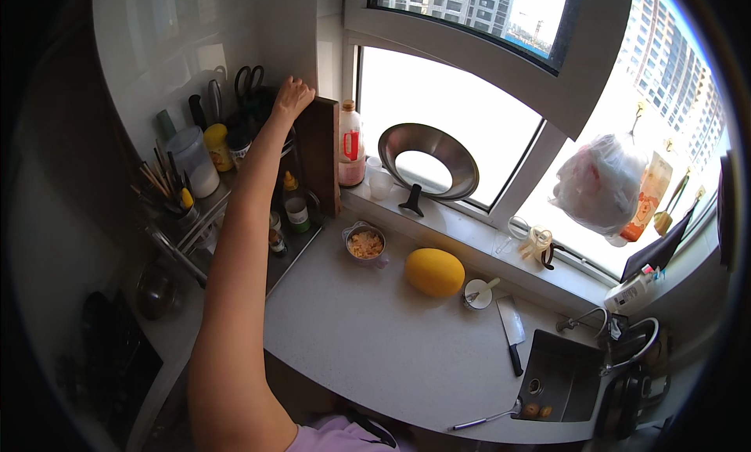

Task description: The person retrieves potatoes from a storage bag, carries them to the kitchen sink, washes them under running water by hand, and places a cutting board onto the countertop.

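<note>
My left hand (294,97) reaches up to the top edge of a dark wooden board (320,155), its fingers curled over the upper corner. The board stands upright between the spice rack and the window sill. My right hand is out of view. On the counter before me lie a yellow melon (435,272), a small bowl of crumbly orange-yellow food (365,244), a white bowl with a spoon (478,294) and a cleaver (511,329) with a black handle.
At left, a metal rack (190,235) holds jars, bottles, chopsticks and scissors. The sill (469,235) bears a large bottle (351,147) and a steel pan lid (431,161). A sink (557,381) is at right, a long-handled ladle (484,420) at its edge. Bags hang by the window.
</note>
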`<action>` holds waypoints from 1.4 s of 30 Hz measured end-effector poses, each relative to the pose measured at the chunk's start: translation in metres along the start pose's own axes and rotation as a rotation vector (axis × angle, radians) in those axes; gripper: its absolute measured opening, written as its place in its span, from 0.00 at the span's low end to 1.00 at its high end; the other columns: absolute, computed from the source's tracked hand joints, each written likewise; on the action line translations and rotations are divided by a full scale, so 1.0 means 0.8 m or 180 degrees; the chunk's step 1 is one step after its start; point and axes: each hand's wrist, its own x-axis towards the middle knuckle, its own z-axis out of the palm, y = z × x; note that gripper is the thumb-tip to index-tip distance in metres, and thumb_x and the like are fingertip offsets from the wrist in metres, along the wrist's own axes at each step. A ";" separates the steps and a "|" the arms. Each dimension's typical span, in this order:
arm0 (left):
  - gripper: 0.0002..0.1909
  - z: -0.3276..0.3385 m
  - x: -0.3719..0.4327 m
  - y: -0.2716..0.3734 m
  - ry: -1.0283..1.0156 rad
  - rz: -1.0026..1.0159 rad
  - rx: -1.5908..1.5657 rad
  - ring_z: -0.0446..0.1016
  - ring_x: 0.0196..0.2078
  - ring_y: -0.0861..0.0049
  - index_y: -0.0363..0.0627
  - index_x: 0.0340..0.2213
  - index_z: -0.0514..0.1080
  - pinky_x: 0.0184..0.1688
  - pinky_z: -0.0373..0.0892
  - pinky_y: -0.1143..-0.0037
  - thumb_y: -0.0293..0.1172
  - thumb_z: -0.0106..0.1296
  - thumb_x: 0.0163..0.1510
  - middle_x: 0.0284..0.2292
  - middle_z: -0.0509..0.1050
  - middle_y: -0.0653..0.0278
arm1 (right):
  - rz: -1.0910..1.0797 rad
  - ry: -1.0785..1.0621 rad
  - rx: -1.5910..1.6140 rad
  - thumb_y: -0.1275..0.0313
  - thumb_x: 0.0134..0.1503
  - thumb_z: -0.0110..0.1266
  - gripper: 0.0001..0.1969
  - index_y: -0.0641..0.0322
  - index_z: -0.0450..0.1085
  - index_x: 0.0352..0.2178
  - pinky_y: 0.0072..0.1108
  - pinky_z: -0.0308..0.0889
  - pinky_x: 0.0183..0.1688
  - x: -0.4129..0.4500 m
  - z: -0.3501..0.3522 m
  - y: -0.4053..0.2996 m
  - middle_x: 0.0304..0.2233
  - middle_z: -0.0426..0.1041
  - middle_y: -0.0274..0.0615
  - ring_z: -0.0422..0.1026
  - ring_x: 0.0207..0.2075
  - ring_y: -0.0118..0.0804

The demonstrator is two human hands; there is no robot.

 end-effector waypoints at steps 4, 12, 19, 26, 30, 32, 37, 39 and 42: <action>0.06 0.033 0.004 -0.010 -0.0011 0.0251 -0.0150 0.76 0.26 0.74 0.50 0.19 0.72 0.48 0.64 0.64 0.26 0.48 0.47 0.17 0.74 0.67 | 0.0420 0.0003 0.0116 0.65 0.57 0.45 0.18 0.68 0.61 0.43 0.31 0.69 0.32 -0.049 -0.033 0.008 0.35 0.70 0.56 0.72 0.33 0.47; 0.09 -0.029 0.035 -0.049 -0.0190 0.0598 -0.0548 0.75 0.29 0.68 0.46 0.19 0.69 0.59 0.52 0.58 0.18 0.44 0.45 0.19 0.72 0.61 | 0.1115 -0.0118 0.0470 0.65 0.58 0.43 0.17 0.68 0.61 0.43 0.30 0.70 0.31 -0.065 -0.069 0.044 0.35 0.71 0.56 0.72 0.33 0.46; 0.17 -0.126 0.085 -0.081 0.0497 0.0535 -0.0863 0.74 0.36 0.70 0.53 0.36 0.71 0.56 0.57 0.60 0.18 0.51 0.44 0.28 0.74 0.66 | 0.1246 -0.1075 0.1342 0.66 0.59 0.41 0.17 0.69 0.60 0.45 0.25 0.70 0.30 -0.046 0.018 0.028 0.33 0.71 0.45 0.72 0.31 0.39; 0.24 -0.251 0.071 -0.114 0.0693 0.0738 -0.0324 0.74 0.37 0.70 0.49 0.46 0.64 0.57 0.56 0.61 0.21 0.52 0.45 0.31 0.74 0.59 | 0.1242 -0.4124 0.1393 0.64 0.59 0.41 0.13 0.56 0.65 0.42 0.13 0.64 0.28 -0.200 0.202 -0.268 0.27 0.68 0.30 0.68 0.27 0.22; 0.22 -0.339 0.079 -0.121 0.1485 0.1272 -0.0315 0.73 0.32 0.56 0.45 0.39 0.63 0.32 0.70 0.65 0.26 0.51 0.38 0.22 0.73 0.56 | 0.0620 -0.5754 0.1745 0.63 0.59 0.44 0.20 0.60 0.57 0.51 0.25 0.65 0.45 -0.306 0.291 -0.384 0.44 0.65 0.42 0.66 0.45 0.34; 0.21 -0.404 0.050 -0.135 0.1463 0.1365 -0.0551 0.73 0.30 0.56 0.42 0.38 0.63 0.31 0.69 0.64 0.25 0.50 0.38 0.21 0.72 0.52 | 0.0227 -0.5998 0.2164 0.65 0.55 0.50 0.32 0.54 0.44 0.57 0.28 0.64 0.50 -0.355 0.333 -0.434 0.54 0.54 0.45 0.61 0.51 0.38; 0.23 -0.486 0.006 -0.127 0.1272 0.1061 -0.0941 0.73 0.27 0.54 0.33 0.40 0.57 0.28 0.69 0.63 0.20 0.46 0.39 0.22 0.71 0.47 | -0.0596 -0.5209 0.3151 0.61 0.49 0.58 0.52 0.51 0.22 0.59 0.35 0.43 0.61 -0.399 0.361 -0.545 0.62 0.31 0.46 0.37 0.63 0.45; 0.24 -0.495 -0.014 -0.114 0.1087 0.0926 -0.1300 0.73 0.27 0.54 0.32 0.42 0.55 0.27 0.69 0.64 0.18 0.45 0.39 0.22 0.72 0.48 | -0.0657 -0.5115 0.3450 0.62 0.51 0.56 0.51 0.52 0.21 0.59 0.35 0.39 0.61 -0.393 0.357 -0.553 0.62 0.29 0.45 0.33 0.63 0.45; 0.26 -0.497 -0.057 -0.087 0.1049 0.0843 -0.1655 0.74 0.28 0.56 0.32 0.45 0.51 0.27 0.71 0.65 0.16 0.44 0.42 0.22 0.72 0.48 | -0.0712 -0.4894 0.3618 0.67 0.57 0.48 0.35 0.58 0.36 0.59 0.33 0.45 0.60 -0.381 0.316 -0.533 0.59 0.46 0.38 0.46 0.60 0.36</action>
